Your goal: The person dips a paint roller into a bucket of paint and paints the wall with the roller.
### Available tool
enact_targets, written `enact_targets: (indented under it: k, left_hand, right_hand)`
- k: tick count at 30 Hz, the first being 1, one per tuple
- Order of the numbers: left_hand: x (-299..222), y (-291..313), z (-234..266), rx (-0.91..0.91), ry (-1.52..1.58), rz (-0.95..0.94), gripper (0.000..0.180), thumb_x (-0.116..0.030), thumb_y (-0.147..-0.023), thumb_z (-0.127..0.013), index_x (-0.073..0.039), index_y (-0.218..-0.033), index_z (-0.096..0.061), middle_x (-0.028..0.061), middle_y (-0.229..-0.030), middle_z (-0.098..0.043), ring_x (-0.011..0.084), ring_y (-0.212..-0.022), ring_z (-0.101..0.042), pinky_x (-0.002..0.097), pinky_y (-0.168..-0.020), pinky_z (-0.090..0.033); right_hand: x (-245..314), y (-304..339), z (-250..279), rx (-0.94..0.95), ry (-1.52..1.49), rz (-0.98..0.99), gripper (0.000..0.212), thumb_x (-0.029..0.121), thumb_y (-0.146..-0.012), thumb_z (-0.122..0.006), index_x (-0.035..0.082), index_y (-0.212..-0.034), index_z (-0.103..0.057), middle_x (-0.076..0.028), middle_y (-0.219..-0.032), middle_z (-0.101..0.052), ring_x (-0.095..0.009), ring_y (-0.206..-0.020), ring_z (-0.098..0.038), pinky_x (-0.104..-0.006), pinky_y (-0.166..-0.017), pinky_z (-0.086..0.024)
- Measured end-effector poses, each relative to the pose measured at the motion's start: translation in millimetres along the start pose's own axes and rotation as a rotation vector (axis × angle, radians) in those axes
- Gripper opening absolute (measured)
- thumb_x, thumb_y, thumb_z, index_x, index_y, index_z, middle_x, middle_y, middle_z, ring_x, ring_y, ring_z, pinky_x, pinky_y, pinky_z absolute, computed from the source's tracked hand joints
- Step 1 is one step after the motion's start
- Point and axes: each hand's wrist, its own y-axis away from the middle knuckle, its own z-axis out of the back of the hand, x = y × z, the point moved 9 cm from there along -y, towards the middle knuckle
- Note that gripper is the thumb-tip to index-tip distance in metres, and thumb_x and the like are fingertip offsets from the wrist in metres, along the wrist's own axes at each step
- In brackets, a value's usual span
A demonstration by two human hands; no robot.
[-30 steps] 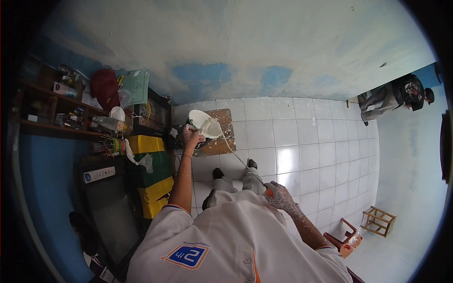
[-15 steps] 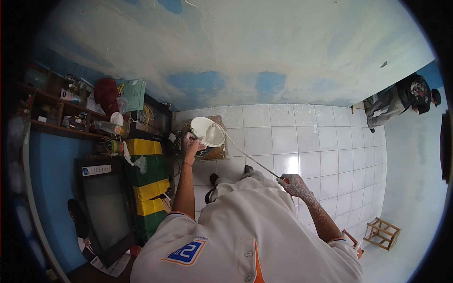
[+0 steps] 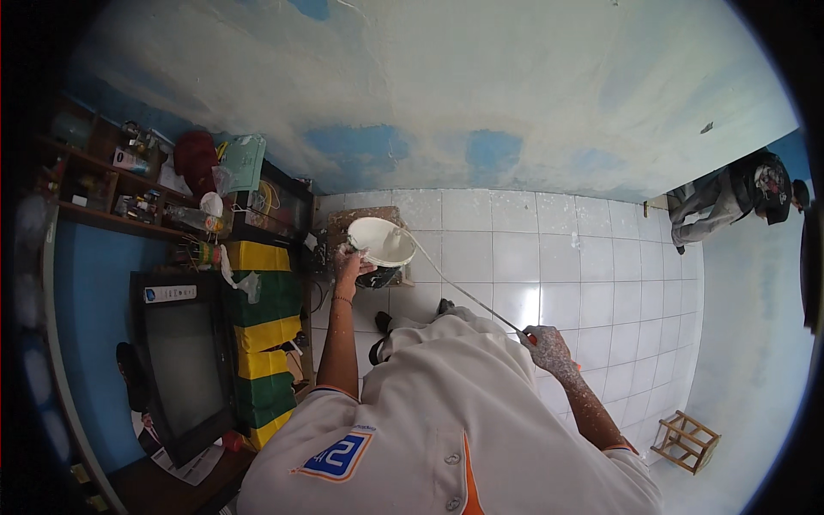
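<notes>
My left hand (image 3: 350,263) grips the near left rim of a white bucket (image 3: 378,242), tilted with its mouth toward me; its outside is dark and smeared low down. My right hand (image 3: 549,350), speckled with white paint, is closed around the orange handle of a paint roller (image 3: 468,293). The roller's long thin metal rod runs up and left over the bucket's right rim. Its head, inside the bucket, is hard to make out against the white. A paint-stained wooden stool (image 3: 369,215) stands just beyond and beneath the bucket.
A patchy white-and-blue wall (image 3: 515,112) rises ahead over white floor tiles (image 3: 515,257). Left are a cluttered shelf (image 3: 129,219), a television (image 3: 184,360) and a green-yellow cloth (image 3: 262,300). At right, another person (image 3: 730,197) stands bent; a small wooden rack (image 3: 687,440) is nearer.
My right hand has shifted slightly right and down, drawing the roller's rod with it. The bucket stays in my left hand, almost in place. The other person has moved slightly.
</notes>
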Motion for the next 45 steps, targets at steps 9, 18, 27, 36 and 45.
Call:
enact_targets:
  k: [9,18,27,36,45]
  left_hand:
    - [22,3,-31,0.143,-0.069,0.097,0.019,-0.004,-0.076,-0.058,-0.001,-0.085,-0.041,0.0136,-0.073,-0.057,0.0196,-0.052,-0.06,0.0302,-0.045,-0.055]
    - [37,3,-34,0.09,-0.08,0.103,0.021,-0.008,-0.077,-0.057,-0.001,-0.092,-0.043,0.0111,-0.077,-0.057,0.0197,-0.058,-0.06,0.0312,-0.051,-0.056]
    - [41,7,-38,0.065,-0.071,0.052,0.018,-0.008,-0.078,-0.055,-0.003,-0.091,-0.043,0.0113,-0.078,-0.056,0.019,-0.058,-0.059,0.0306,-0.051,-0.055]
    - [51,16,-54,-0.089,0.078,0.093,0.026,-0.014,-0.08,-0.051,-0.005,-0.104,-0.046,0.0104,-0.083,-0.056,0.0179,-0.062,-0.058,0.028,-0.05,-0.051]
    - [48,9,-110,-0.034,0.202,0.003,0.022,-0.014,-0.078,-0.054,-0.004,-0.097,-0.049,0.0093,-0.08,-0.058,0.0163,-0.058,-0.057,0.0256,-0.045,-0.048]
  right_hand:
    - [-12,5,-5,-0.04,-0.057,0.032,0.029,0.031,-0.083,-0.048,0.004,-0.084,-0.059,-0.016,-0.079,-0.059,-0.034,-0.08,-0.057,-0.0431,-0.071,-0.044]
    - [-29,14,3,0.014,0.003,-0.008,0.029,0.029,-0.081,-0.052,0.002,-0.083,-0.061,-0.018,-0.077,-0.06,-0.034,-0.073,-0.058,-0.0408,-0.068,-0.045]
    - [-44,17,2,-0.083,-0.024,0.01,0.03,0.03,-0.079,-0.055,0.001,-0.076,-0.059,-0.017,-0.074,-0.059,-0.036,-0.07,-0.056,-0.0408,-0.064,-0.045]
    - [-91,28,-17,-0.089,-0.073,-0.255,0.032,0.039,-0.074,-0.061,0.008,-0.08,-0.059,-0.012,-0.068,-0.06,-0.03,-0.067,-0.06,-0.0396,-0.063,-0.047]
    - [-123,49,-26,-0.341,-0.193,-0.182,0.024,0.029,-0.073,-0.062,0.005,-0.077,-0.061,-0.012,-0.064,-0.06,-0.029,-0.063,-0.06,-0.0369,-0.06,-0.047]
